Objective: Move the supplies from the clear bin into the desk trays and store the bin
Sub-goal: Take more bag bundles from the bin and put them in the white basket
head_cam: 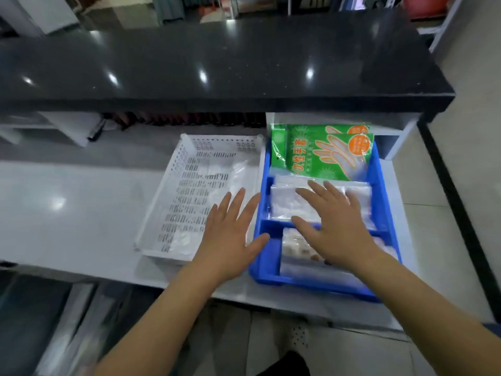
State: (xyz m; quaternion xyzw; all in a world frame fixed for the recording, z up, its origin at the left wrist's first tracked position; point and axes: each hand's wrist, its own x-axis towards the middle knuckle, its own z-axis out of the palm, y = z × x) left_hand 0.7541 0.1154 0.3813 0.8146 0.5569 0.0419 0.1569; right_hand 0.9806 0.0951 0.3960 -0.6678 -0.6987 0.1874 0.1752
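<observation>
On the desk, the blue tray at 3 o'clock already holds green glove packs and clear bags. The white bin at its 9 o'clock looks nearly emptied and is not yet stored. The right hand lies flat on the bags with fingers spread, and the left hand hovers wide open, holding nothing.

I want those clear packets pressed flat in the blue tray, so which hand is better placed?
Probably the right hand: it hovers open above the clear packets inside the blue tray; the left hand is outside its wall.

Bright overhead light glares on the black counter; edges blur.
</observation>
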